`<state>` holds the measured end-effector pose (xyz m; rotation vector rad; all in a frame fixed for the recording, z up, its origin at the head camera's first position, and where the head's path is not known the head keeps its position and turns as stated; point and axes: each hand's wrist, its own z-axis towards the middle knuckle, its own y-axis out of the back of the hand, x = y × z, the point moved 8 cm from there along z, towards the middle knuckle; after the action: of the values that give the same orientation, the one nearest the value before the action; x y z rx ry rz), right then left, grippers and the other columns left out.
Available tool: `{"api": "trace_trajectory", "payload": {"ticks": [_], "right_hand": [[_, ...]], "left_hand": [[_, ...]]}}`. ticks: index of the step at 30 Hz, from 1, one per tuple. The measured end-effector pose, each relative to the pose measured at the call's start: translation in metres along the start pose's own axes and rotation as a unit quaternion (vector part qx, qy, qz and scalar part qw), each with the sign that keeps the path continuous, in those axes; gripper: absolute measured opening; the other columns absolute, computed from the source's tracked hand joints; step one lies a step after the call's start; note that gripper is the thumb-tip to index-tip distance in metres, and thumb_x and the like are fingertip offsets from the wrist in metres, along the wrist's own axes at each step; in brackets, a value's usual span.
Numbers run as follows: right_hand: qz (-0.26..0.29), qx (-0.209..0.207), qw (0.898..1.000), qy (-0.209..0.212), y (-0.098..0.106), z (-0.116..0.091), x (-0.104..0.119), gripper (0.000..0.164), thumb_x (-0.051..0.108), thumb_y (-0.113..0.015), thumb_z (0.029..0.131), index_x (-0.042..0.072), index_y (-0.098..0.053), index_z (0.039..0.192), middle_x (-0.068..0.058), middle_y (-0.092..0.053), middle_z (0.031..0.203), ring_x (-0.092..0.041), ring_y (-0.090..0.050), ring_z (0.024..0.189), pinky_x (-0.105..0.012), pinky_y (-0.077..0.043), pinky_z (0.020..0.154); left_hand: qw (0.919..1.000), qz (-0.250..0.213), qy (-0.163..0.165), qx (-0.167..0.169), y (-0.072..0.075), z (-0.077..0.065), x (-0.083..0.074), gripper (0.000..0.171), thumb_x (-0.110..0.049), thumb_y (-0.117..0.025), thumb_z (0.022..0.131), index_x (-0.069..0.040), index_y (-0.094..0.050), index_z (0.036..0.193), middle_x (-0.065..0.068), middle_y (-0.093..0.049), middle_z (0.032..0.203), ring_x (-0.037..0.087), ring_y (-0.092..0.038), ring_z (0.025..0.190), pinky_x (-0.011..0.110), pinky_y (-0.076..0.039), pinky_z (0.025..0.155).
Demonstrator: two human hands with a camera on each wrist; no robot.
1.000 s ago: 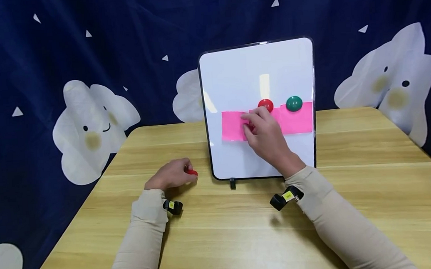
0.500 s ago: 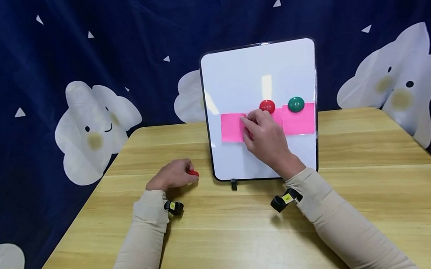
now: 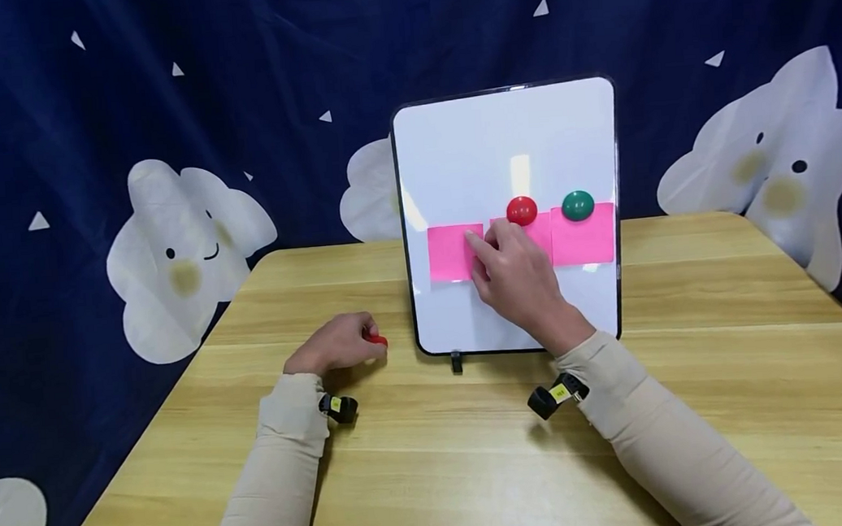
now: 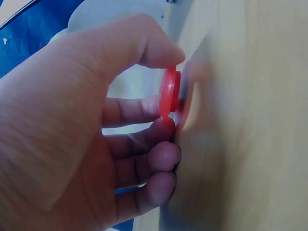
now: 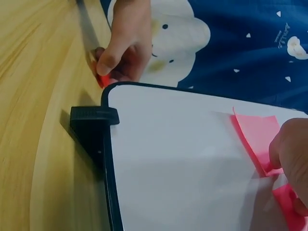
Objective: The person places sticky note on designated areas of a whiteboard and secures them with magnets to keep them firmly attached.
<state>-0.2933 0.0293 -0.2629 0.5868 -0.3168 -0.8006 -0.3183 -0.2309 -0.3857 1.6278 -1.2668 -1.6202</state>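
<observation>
In the head view my left hand (image 3: 338, 340) rests low over the table, left of the whiteboard (image 3: 450, 151). It pinches a small round red magnet (image 4: 169, 91) between thumb and fingertips, the magnet standing on edge close to the wood. My right hand (image 3: 520, 276) is up at the board, its bent fingers holding the right edge of the leftmost pink sticky note (image 3: 446, 253). One corner of that note curls off the board in the right wrist view. Beside it, the middle pink note (image 3: 539, 238) is partly hidden by my knuckles.
A red magnet (image 3: 522, 210) sits at the middle note's top edge. A green magnet (image 3: 577, 205) sits at the top of the right pink note (image 3: 583, 243). The board stands on a black foot (image 3: 456, 363) on the wooden table (image 3: 421, 475), before a blue curtain (image 3: 289, 52).
My right hand has shifted slightly left and down, and the leftmost note has moved a little with it. The left hand keeps its place with the red magnet.
</observation>
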Motion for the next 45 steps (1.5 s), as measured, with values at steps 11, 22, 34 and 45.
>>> {"api": "trace_trajectory", "payload": {"ticks": [11, 22, 34, 45], "right_hand": [[-0.016, 0.015, 1.0, -0.007, -0.002, -0.005, 0.0, 0.047, 0.011, -0.075, 0.083, 0.004, -0.067, 0.129, -0.008, -0.052, 0.071, -0.019, -0.045, 0.057, -0.029, -0.036, 0.051], [-0.011, 0.037, 0.999, -0.015, -0.005, -0.008, -0.001, 0.05, 0.013, -0.075, 0.084, 0.005, -0.064, 0.133, -0.005, -0.053, 0.066, -0.017, -0.045, 0.053, -0.028, -0.037, 0.049], [0.002, 0.037, 0.999, -0.017, -0.007, -0.008, -0.002, 0.054, 0.021, -0.079, 0.086, 0.005, -0.063, 0.134, -0.004, -0.055, 0.064, -0.015, -0.048, 0.051, -0.026, -0.037, 0.047], [0.006, 0.041, 0.999, -0.013, -0.006, -0.006, -0.003, 0.05, 0.02, -0.078, 0.087, 0.006, -0.064, 0.132, -0.002, -0.051, 0.061, -0.013, -0.044, 0.049, -0.026, -0.035, 0.046]], "left_hand": [[0.9981, -0.025, -0.034, -0.046, 0.006, 0.004, -0.001, 0.021, -0.026, -0.072, 0.082, -0.012, -0.061, 0.094, 0.003, -0.06, 0.085, 0.02, -0.054, 0.074, 0.034, -0.046, 0.066], [0.9882, -0.085, -0.072, -0.105, 0.014, 0.008, 0.0, 0.031, -0.022, -0.075, 0.087, -0.009, -0.062, 0.111, 0.006, -0.061, 0.103, 0.022, -0.058, 0.089, 0.035, -0.052, 0.076], [0.9335, -0.074, -0.172, -0.306, 0.052, -0.01, -0.041, 0.035, -0.019, -0.073, 0.089, -0.005, -0.067, 0.121, 0.005, -0.059, 0.111, 0.019, -0.061, 0.094, 0.034, -0.053, 0.071], [0.8505, -0.047, -0.282, -0.441, 0.067, -0.028, -0.095, 0.035, -0.013, -0.077, 0.085, -0.002, -0.07, 0.118, 0.012, -0.06, 0.11, 0.024, -0.059, 0.096, 0.034, -0.054, 0.066]]}}
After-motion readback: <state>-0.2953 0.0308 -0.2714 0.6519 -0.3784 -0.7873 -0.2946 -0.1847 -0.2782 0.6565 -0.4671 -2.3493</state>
